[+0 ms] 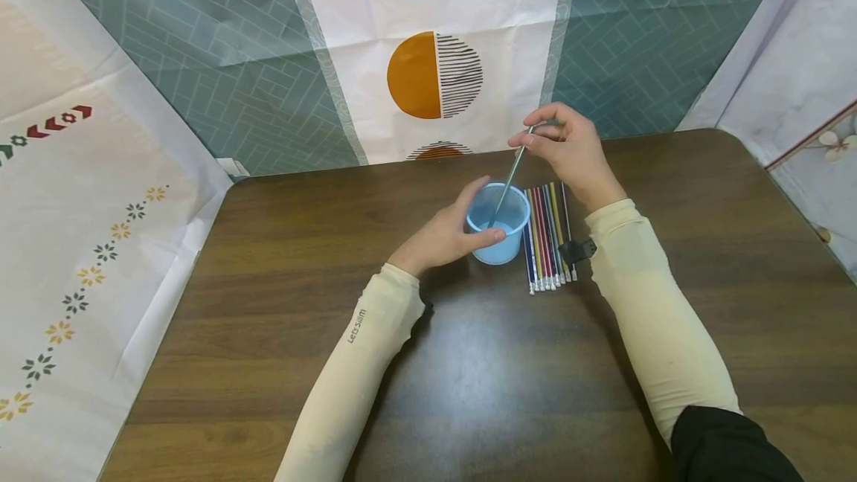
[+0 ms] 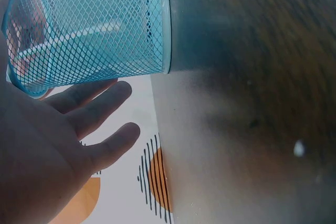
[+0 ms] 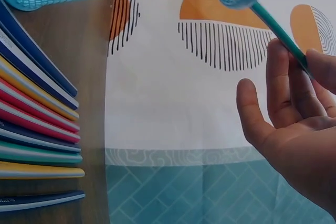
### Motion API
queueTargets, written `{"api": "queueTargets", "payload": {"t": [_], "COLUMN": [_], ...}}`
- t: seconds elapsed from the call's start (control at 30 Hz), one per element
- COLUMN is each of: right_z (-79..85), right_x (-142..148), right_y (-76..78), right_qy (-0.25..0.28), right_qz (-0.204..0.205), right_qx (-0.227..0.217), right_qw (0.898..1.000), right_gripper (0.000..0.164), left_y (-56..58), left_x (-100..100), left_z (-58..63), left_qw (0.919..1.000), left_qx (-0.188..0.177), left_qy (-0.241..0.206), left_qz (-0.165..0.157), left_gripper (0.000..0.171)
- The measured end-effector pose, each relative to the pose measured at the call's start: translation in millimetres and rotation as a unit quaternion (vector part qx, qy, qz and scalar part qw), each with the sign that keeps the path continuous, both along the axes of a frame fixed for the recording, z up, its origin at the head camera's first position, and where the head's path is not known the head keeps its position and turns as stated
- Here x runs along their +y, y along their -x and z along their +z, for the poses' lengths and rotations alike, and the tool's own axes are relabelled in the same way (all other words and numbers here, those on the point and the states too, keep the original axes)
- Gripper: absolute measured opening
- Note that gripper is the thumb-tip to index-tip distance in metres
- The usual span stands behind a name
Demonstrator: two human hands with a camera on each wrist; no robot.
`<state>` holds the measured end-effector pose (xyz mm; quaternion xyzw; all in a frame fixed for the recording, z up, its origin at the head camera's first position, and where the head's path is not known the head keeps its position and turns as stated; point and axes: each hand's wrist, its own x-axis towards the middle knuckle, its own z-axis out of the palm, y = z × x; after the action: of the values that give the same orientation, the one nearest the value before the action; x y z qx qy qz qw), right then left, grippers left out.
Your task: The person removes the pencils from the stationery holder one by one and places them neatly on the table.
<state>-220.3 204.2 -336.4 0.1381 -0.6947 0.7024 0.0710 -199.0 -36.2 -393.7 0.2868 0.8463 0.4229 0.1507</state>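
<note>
A light blue mesh pencil cup point(image 1: 501, 244) stands upright on the table. My left hand point(image 1: 447, 236) is around its near-left side, thumb at the front of the rim and fingers behind; in the left wrist view the mesh cup point(image 2: 105, 30) lies between thumb and fingers. Above the cup, my right hand point(image 1: 569, 151) pinches the upper end of a green pencil point(image 1: 514, 169). The pencil slants down through the rim, its lower part inside the cup. In the right wrist view, thumb and fingertips hold the green pencil point(image 3: 281, 34).
Just right of the cup, several pencils point(image 1: 545, 236) lie side by side in a row, eraser ends toward me. They rest on a brown wooden table point(image 1: 301, 281). Behind its far edge hangs a patterned cloth point(image 1: 509, 73), and a white cloth point(image 1: 87, 192) hangs at the left.
</note>
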Motion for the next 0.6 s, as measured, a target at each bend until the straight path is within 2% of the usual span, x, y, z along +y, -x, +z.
{"api": "queueTargets", "payload": {"t": [0.17, 0.6], "right_z": [0.2, 5.6], "right_x": [5.0, 9.5], "right_y": [0.8, -1.1], "right_qy": [0.061, 0.14], "right_qz": [0.01, 0.004], "right_qx": [0.017, 0.04], "right_qw": [0.998, 0.989], "right_gripper": [0.017, 0.022], "left_y": [-0.4, -0.1], "left_x": [-0.3, -0.1], "left_z": [0.6, 1.0], "left_qw": [1.0, 1.0], "left_qx": [-0.007, -0.009], "left_qy": [-0.001, -0.004], "left_qz": [0.002, 0.001], "left_gripper": [0.095, 0.096]}}
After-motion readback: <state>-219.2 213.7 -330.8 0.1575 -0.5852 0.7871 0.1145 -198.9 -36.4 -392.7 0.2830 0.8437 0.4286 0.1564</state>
